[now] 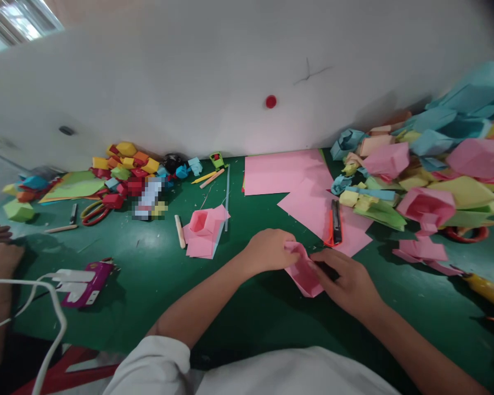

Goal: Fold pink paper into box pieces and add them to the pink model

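Between my two hands is a pink folded paper box [305, 277], held just above the green table near its front edge. My left hand [269, 249] pinches the far left rim of the box with thumb and fingers. On the right side, my right hand [346, 277] grips the box's wall, its fingertips partly hidden. Just beyond them lie flat pink paper sheets [298, 211], with an orange and black utility knife [335, 225] on top. To the left sits a smaller pink paper piece [198, 222] on pink squares.
Colourful folded paper pieces [428, 148] are heaped at the right, beside a yellow-handled tool [488, 291]. More folded pieces [127, 162], scissors [95, 213] and a purple power adapter [86, 282] with white cables lie left. Another person's hand [0, 258] rests at the far left.
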The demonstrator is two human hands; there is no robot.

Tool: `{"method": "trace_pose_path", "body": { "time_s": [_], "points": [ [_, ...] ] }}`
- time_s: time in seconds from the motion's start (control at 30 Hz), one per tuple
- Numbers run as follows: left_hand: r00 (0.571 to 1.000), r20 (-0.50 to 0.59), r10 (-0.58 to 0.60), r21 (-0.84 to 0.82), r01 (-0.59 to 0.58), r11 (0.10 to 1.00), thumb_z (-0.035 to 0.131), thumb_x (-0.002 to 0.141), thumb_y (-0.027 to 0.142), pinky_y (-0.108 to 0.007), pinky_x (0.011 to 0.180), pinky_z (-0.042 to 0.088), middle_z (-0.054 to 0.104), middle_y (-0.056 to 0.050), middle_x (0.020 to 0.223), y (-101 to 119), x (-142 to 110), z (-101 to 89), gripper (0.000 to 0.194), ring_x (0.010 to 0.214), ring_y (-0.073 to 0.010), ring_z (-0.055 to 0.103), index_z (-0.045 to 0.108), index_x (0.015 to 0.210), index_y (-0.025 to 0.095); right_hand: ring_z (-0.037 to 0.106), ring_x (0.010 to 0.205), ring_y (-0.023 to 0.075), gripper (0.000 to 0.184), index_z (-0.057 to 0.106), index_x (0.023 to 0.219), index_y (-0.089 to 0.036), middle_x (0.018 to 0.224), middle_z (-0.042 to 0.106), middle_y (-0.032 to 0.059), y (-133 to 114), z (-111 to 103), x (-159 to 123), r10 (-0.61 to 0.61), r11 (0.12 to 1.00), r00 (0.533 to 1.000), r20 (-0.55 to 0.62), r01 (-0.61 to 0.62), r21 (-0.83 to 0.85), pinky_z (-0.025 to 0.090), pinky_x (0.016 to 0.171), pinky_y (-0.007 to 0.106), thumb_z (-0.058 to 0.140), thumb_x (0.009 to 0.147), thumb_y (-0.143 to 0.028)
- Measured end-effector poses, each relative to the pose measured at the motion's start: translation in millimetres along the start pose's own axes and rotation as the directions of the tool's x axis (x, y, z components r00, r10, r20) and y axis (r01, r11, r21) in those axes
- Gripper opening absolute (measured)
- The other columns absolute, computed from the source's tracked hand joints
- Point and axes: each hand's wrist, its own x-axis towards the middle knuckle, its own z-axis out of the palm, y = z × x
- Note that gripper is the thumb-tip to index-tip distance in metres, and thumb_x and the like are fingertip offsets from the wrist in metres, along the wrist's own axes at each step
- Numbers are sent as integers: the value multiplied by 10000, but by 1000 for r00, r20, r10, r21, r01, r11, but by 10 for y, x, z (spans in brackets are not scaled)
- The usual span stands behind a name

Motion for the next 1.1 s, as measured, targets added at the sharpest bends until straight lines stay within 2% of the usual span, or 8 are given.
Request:
{"method": "trace_pose_path", "body": {
  "time_s": [0.17, 0.3, 0.43, 0.53, 0.6, 0.7, 0.93, 1.1],
  "points": [
    [1000, 14, -20, 14, 20, 1000, 695, 757, 403, -265, 523, 272, 631, 12, 675, -6, 52, 49, 203, 623, -148, 554, 677, 686, 214, 710, 696, 178, 222, 689, 960, -243, 880, 763, 27, 9, -7, 18, 98, 995, 995, -35, -98, 14, 553, 604, 281, 546, 962, -413],
    [999, 29, -46, 29, 45, 999, 691, 752, 445, -272, 502, 239, 546, 21, 565, -80, 112, 69, 311, 552, -132, 485, 606, 580, 199, 703, 682, 170, 207, 703, 943, -255, 847, 755, 11, 46, 14, 39, 114, 993, 993, 21, -115, 35, 542, 581, 270, 558, 956, -402],
    [997, 67, -43, 33, 40, 999, 697, 739, 408, -261, 506, 264, 568, 21, 562, -153, 166, 43, 262, 550, -138, 504, 637, 597, 197, 704, 717, 170, 189, 709, 945, -264, 866, 749, 3, 68, 27, 62, 110, 993, 992, 65, -112, 35, 548, 604, 276, 553, 960, -370],
    [993, 117, 34, -3, -34, 999, 721, 733, 328, -243, 570, 354, 705, 18, 740, -198, 208, -14, 107, 704, -162, 619, 750, 771, 232, 687, 646, 167, 179, 708, 939, -265, 816, 744, -5, 67, 29, 81, 145, 989, 987, 69, -147, 29, 541, 565, 274, 568, 954, -374],
    [980, 153, 130, -38, -126, 991, 707, 750, 242, -231, 648, 413, 760, 28, 895, -223, 235, -55, 174, 841, -172, 668, 783, 904, 271, 678, 608, 168, 174, 712, 933, -267, 783, 741, -7, 66, 31, 88, 170, 984, 982, 77, -174, 42, 535, 531, 268, 580, 947, -380],
    [958, 179, 226, -60, -218, 974, 692, 766, 174, -232, 702, 442, 777, 29, 928, -253, 260, -96, 185, 891, -174, 690, 793, 890, 268, 684, 601, 173, 166, 715, 923, -270, 772, 744, -5, 75, 43, 87, 175, 981, 982, 72, -179, 67, 539, 513, 259, 591, 937, -379],
    [981, 128, 147, -25, -145, 989, 704, 741, 202, -255, 632, 408, 769, 23, 855, -270, 247, -69, 101, 825, -188, 675, 782, 776, 255, 680, 606, 170, 159, 714, 943, -276, 792, 739, -2, 106, 72, 54, 99, 994, 995, 21, -99, 34, 535, 516, 263, 590, 941, -375],
    [986, 89, 138, -84, -130, 988, 661, 742, 180, -253, 676, 440, 762, 13, 856, -266, 270, -23, 136, 838, -183, 676, 774, 798, 232, 677, 651, 167, 178, 715, 975, -279, 819, 728, 1, 91, 51, 37, 81, 997, 996, 28, -81, 11, 533, 533, 270, 571, 969, -382]
  ]
}}
